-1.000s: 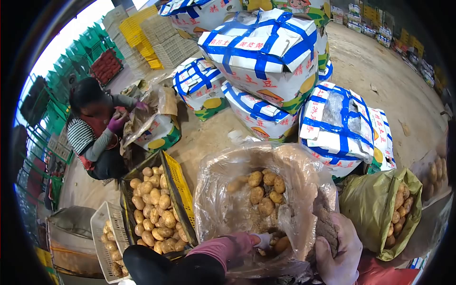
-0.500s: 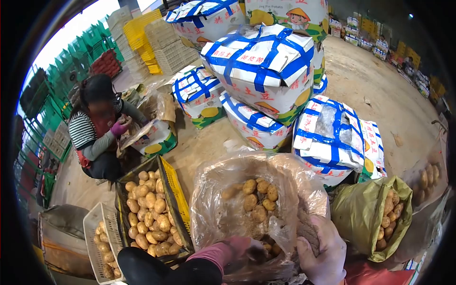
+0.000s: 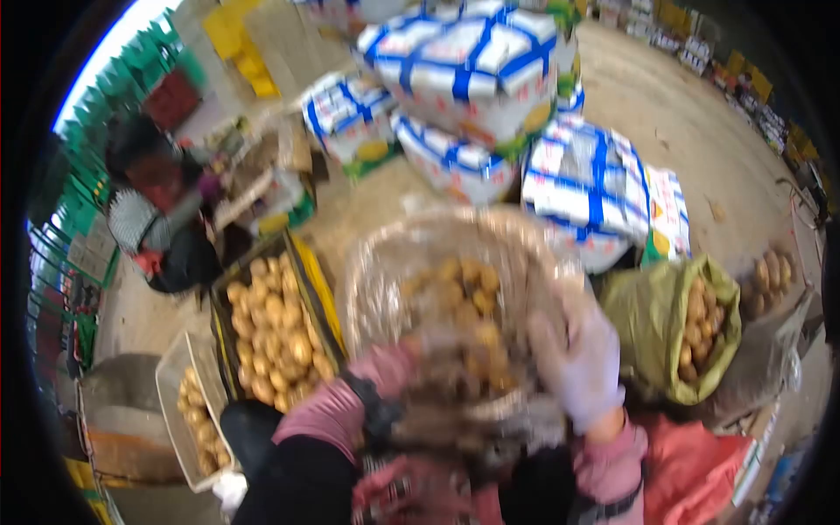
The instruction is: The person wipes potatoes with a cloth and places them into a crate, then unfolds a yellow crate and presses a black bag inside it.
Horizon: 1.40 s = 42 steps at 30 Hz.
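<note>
At centre frame I log a clear plastic bag (image 3: 437, 262) lining a box, with potatoes (image 3: 468, 284) lying in its bottom; the whole view is motion-blurred, so fine detail is poor. Right hand (image 3: 582, 359), in a pale glove, sits at the bag's right rim, above a pink sleeve (image 3: 612, 455). Its fingers look curled toward the plastic, but I cannot tell whether they actually grip it. Left hand (image 3: 411, 385) is down inside the near edge of the bag among the potatoes, reached in from a pink sleeve with a dark cuff. Blur hides its fingers; I cannot tell how far open they are or whether they hold a potato.

Left of the bag: a dark crate with a yellow side (image 3: 311, 280), full of potatoes, and beside it a white basket (image 3: 171, 385), also holding potatoes. Right of the bag: a green sack (image 3: 639, 324), open, potatoes showing inside. Behind the bag: stacked white cartons bound with blue tape (image 3: 472, 74) on the dirt floor (image 3: 691, 131). At far left another person (image 3: 153, 219) in a striped top crouches by an open carton.
</note>
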### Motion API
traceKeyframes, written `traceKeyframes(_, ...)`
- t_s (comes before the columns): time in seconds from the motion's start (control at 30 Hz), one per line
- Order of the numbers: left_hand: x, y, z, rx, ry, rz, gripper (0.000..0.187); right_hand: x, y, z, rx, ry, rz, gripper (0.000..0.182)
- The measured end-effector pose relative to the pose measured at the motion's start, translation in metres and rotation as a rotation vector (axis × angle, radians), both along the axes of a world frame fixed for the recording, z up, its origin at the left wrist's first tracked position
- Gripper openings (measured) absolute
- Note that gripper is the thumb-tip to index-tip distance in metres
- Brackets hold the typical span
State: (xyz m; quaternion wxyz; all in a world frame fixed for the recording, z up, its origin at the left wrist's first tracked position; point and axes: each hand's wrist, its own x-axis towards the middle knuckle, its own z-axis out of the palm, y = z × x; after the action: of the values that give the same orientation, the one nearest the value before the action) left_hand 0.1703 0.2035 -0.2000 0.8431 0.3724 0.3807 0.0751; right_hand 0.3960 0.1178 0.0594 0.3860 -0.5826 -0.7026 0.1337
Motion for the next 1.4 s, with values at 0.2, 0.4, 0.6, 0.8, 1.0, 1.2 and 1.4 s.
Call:
traceKeyframes(0.2,-0.049,-0.037,0.143,0.07,-0.528,0.481,0.062,-0.019,-0.004,-0.012,-0.153,0.356,0.125,0.047)
traceKeyframes(0.4,-0.086,-0.099,0.208,0.092,-0.745,0.698,0.052,-0.08,-0.028,-0.008,-0.452,0.953,0.488,0.075)
traceKeyframes(0.6,-0.086,-0.112,0.209,0.267,-0.747,0.818,0.047,-0.139,-0.02,-0.048,-0.133,0.493,0.45,0.093)
traceKeyframes(0.8,-0.132,-0.077,0.175,0.142,-0.728,0.813,0.047,-0.169,0.01,-0.036,-0.587,1.034,0.575,0.057)
traceKeyframes(1.0,-0.159,-0.074,0.128,0.664,-0.382,0.956,0.049,-0.17,0.01,-0.04,-0.55,1.176,0.536,0.042)
traceKeyframes(1.2,-0.155,-0.095,0.181,0.073,-0.559,0.785,0.056,-0.156,0.03,-0.049,-0.683,1.287,0.547,0.053)
traceKeyframes(1.4,-0.142,-0.092,0.175,0.399,-0.301,0.628,0.057,-0.158,0.022,-0.034,-0.594,1.067,0.523,0.06)
